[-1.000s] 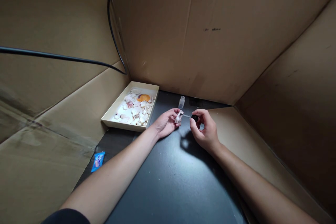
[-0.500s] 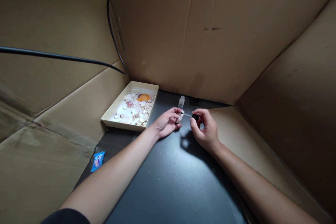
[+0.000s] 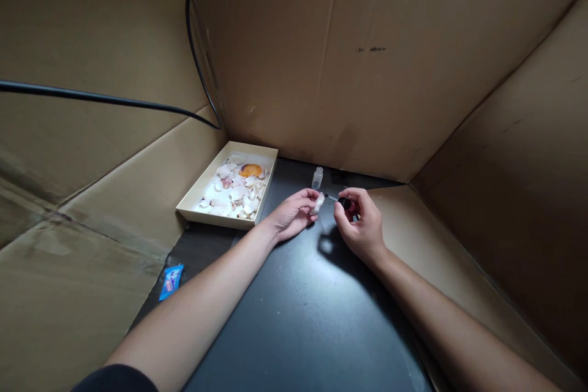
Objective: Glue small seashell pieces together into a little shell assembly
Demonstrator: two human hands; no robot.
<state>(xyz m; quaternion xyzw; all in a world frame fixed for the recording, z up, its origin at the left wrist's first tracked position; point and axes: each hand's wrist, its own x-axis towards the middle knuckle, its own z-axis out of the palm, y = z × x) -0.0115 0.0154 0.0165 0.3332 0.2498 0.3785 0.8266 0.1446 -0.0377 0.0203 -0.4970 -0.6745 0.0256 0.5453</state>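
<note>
My left hand [image 3: 296, 215] pinches a small whitish seashell [image 3: 318, 203] between thumb and fingertips, above the dark tabletop. Facing it, my right hand [image 3: 362, 220] is closed around the black cap of a dropper [image 3: 343, 203]. The dropper's thin pale stem points left at the shell, with a dark spot at its tip. A small gap seems to separate tip and shell. Just behind the shell stands a little clear glass bottle [image 3: 317, 177], upright and uncapped. Fingers hide part of the shell's lower side.
A cream tray [image 3: 215, 220] of shells, one of them orange [image 3: 251, 170], lies left of my hands. Near my left forearm is a blue wrapped packet [image 3: 171, 282]. Cardboard walls [image 3: 294, 73] surround the dark table [image 3: 285, 331], and a black cable [image 3: 114, 98] crosses the left side.
The dropper has shifted slightly right, its tip drawing back from the shell. In my left fingers the shell has turned a little. Bottle and tray stay put.
</note>
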